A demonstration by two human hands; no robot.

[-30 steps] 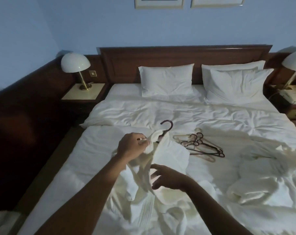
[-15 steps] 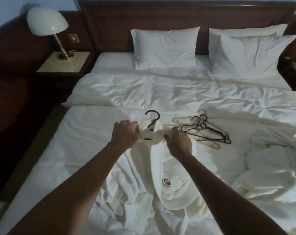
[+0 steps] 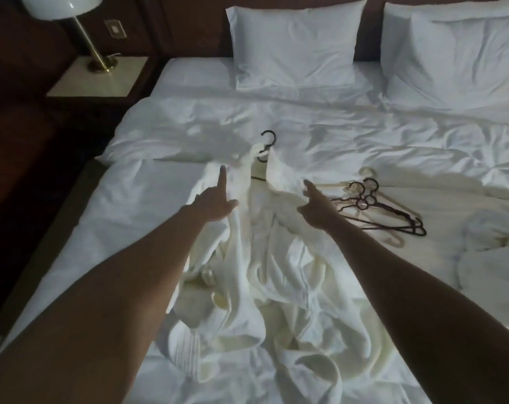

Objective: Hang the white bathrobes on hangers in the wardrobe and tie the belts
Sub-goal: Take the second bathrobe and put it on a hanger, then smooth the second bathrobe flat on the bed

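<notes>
A white bathrobe [image 3: 265, 275] lies spread on the bed [image 3: 130, 217] in front of me, its collar at the far end. A dark hanger [image 3: 267, 144] sits inside the collar, and its hook pokes out past the fabric. My left hand [image 3: 215, 202] stretches over the robe's left shoulder, index finger straight, holding nothing. My right hand [image 3: 314, 207] reaches over the right shoulder with fingers extended, also holding nothing. A second bathrobe [image 3: 492, 246] is heaped at the right edge of the bed.
Several loose hangers [image 3: 375, 205], dark and cream, lie tangled right of my right hand. Two pillows [image 3: 294, 42] lean on the headboard. A lamp [image 3: 84, 30] stands on the nightstand [image 3: 98, 80] at the left. No wardrobe is in view.
Both hands have let go of the robe's collar and now stretch flat over its shoulders. The robe has dropped onto the bed and its front lies open. The camera has tilted down.
</notes>
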